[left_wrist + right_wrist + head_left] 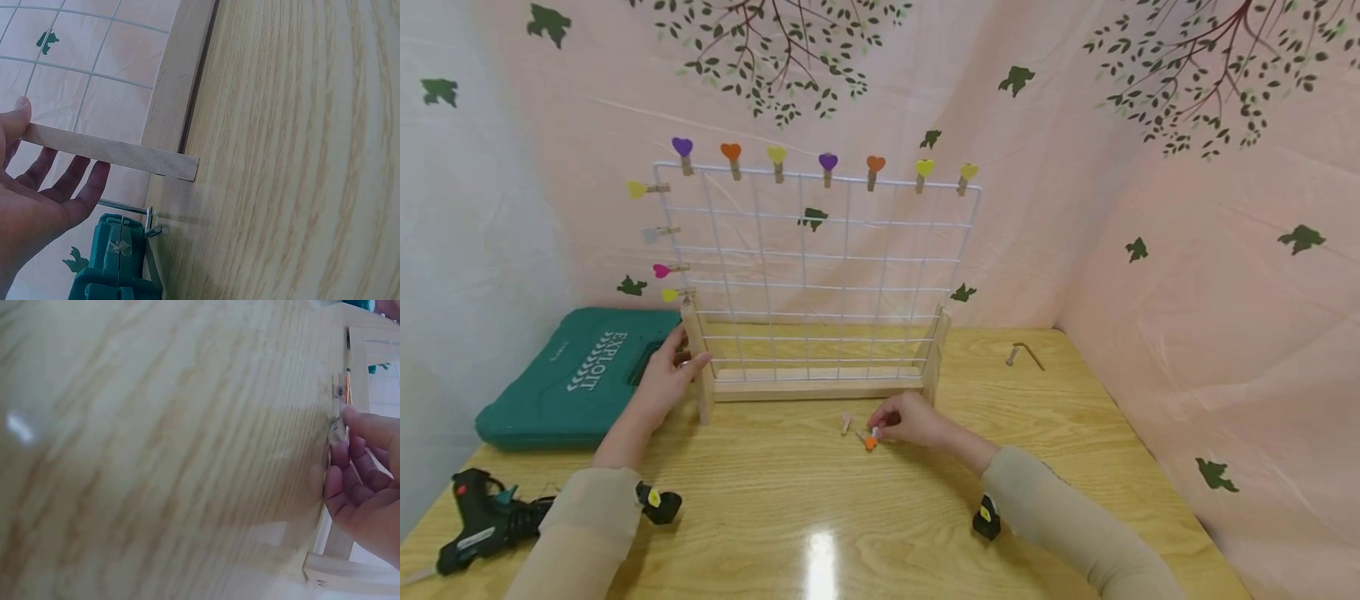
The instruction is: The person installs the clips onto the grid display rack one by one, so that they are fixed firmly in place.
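Observation:
A white wire grid stands upright in a wooden stand, with heart-topped mini clothespins clipped along its top and left edges. My left hand grips the stand's left wooden post, thumb on one side and fingers on the other. Low over the table in front of the stand, my right hand pinches a small clothespin between thumb and fingers. An orange heart shows right at those fingertips; which clothespin it belongs to I cannot tell. Just left lies a plain wooden clothespin.
A green tool case lies left of the stand, close to my left hand. At the front left is a black glue gun. A bolt and a hex key lie at the back right. Printed cloth hangs behind the table.

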The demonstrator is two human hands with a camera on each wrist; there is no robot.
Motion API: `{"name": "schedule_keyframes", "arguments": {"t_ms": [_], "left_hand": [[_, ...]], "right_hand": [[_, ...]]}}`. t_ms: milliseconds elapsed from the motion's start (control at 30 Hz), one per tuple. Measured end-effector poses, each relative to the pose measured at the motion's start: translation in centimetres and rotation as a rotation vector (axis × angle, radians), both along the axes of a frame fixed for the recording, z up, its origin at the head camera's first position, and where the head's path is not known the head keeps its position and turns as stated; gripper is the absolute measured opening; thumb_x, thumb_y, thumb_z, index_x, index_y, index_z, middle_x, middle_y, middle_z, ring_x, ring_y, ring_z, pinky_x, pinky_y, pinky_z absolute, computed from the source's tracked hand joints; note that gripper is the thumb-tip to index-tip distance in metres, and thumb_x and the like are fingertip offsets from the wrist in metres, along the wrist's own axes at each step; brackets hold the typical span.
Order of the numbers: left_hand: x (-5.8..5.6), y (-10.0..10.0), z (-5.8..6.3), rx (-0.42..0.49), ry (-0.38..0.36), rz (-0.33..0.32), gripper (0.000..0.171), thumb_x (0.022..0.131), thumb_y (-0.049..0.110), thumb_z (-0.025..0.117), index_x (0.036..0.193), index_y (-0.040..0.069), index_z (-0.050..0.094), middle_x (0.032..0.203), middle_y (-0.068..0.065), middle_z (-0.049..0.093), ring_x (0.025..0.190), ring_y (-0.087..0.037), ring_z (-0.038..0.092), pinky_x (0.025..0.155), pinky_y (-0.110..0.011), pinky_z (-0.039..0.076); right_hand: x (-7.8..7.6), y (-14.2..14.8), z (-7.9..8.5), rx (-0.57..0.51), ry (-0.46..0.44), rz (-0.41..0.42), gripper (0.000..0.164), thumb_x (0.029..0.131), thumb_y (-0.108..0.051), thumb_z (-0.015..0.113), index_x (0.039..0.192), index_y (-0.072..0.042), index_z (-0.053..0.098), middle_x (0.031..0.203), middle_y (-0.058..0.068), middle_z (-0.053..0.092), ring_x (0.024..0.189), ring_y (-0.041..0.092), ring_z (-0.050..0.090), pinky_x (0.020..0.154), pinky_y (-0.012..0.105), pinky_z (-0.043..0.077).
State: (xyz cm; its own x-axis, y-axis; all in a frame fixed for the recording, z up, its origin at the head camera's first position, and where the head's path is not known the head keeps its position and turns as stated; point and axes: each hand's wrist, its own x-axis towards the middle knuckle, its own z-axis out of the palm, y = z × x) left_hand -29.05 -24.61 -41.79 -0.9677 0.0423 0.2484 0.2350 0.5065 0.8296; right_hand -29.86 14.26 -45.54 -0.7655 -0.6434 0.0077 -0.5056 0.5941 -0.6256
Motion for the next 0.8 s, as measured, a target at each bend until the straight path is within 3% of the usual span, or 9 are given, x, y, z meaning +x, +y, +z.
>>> {"name": "schedule_keyframes", "arguments": {"t_ms": [133, 400, 567, 800], "left_hand": [[0.0, 0.0, 0.1, 0.000, 0.003, -0.002, 0.069, 0.092, 0.037, 0.044, 0.144, 0.014, 0.006, 0.137, -0.022, 0.030, 0.116, -0.039, 0.039, 0.074, -0.023, 0.045], [0.1, -0.1, 0.2, 0.015, -0.004, -0.007, 0.069, 0.092, 0.036, 0.045, 0.144, 0.014, 0.006, 0.135, -0.024, 0.031, 0.116, -0.039, 0.039, 0.073, -0.017, 0.043], [0.1, -0.1, 0.3, 0.028, -0.001, -0.008, 0.068, 0.092, 0.034, 0.046, 0.144, 0.015, 0.008, 0.132, -0.023, 0.034, 0.116, -0.038, 0.040, 0.071, -0.012, 0.041], [0.1, -0.1, 0.3, 0.009, -0.002, 0.004, 0.067, 0.092, 0.032, 0.046, 0.144, 0.014, 0.009, 0.132, -0.024, 0.034, 0.116, -0.039, 0.040, 0.077, -0.025, 0.045]], "right_hand": [[0.2, -0.2, 0.2, 0.046, 0.100, 0.049, 0.011, 0.076, -0.012, 0.070, 0.087, -0.010, 0.070, 0.083, -0.002, 0.064, 0.072, 0.006, 0.055, 0.062, 0.017, 0.046], [0.4, 0.3, 1.2, 0.013, 0.043, 0.020, 0.005, 0.076, -0.015, 0.070, 0.080, -0.015, 0.066, 0.073, -0.009, 0.061, 0.066, 0.003, 0.052, 0.056, 0.019, 0.045], [1.1, 0.9, 3.8, -0.021, 0.100, 0.005, 0.004, 0.079, -0.012, 0.067, 0.082, -0.013, 0.065, 0.077, -0.008, 0.061, 0.072, 0.006, 0.055, 0.060, 0.020, 0.047], [1.9, 2.5, 9.1, -0.111, 0.105, -0.108, 0.005, 0.080, -0.017, 0.066, 0.082, -0.015, 0.063, 0.080, -0.004, 0.061, 0.074, 0.009, 0.058, 0.064, 0.022, 0.050]]}}
